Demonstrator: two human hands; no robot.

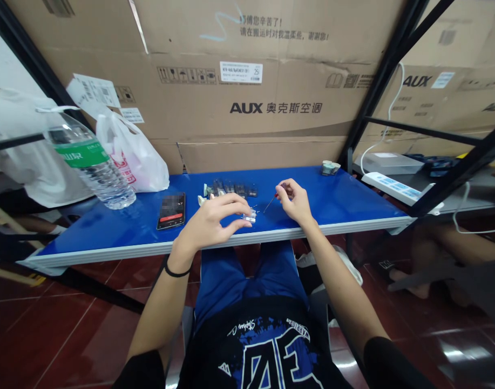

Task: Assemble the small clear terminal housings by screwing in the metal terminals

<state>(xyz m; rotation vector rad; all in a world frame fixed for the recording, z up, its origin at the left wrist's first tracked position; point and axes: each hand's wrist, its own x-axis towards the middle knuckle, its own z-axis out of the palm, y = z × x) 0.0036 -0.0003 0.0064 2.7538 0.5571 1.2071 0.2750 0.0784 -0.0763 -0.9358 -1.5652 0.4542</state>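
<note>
My right hand (296, 202) grips a thin screwdriver (270, 204) with a red handle, its shaft slanting down to the left toward the tabletop. My left hand (218, 216) is curled, thumb and fingertips closed about a small white and clear plastic part (250, 218) near the table's front edge. The screwdriver's tip is a little to the right of this part, apart from it. Tiny bits lie beside the part, too small to name. Behind my left hand sit several dark, see-through small pieces (235, 188) in a row, with pale pieces (207, 190) at their left, partly hidden by the hand.
On the blue table (215, 236) a phone (171, 210) lies left of my hands. Farther left stand a large water bottle (95, 159) and a white plastic bag (140, 156). A small greenish item (330, 168) sits back right; a power strip (393, 187) lies beyond the frame post.
</note>
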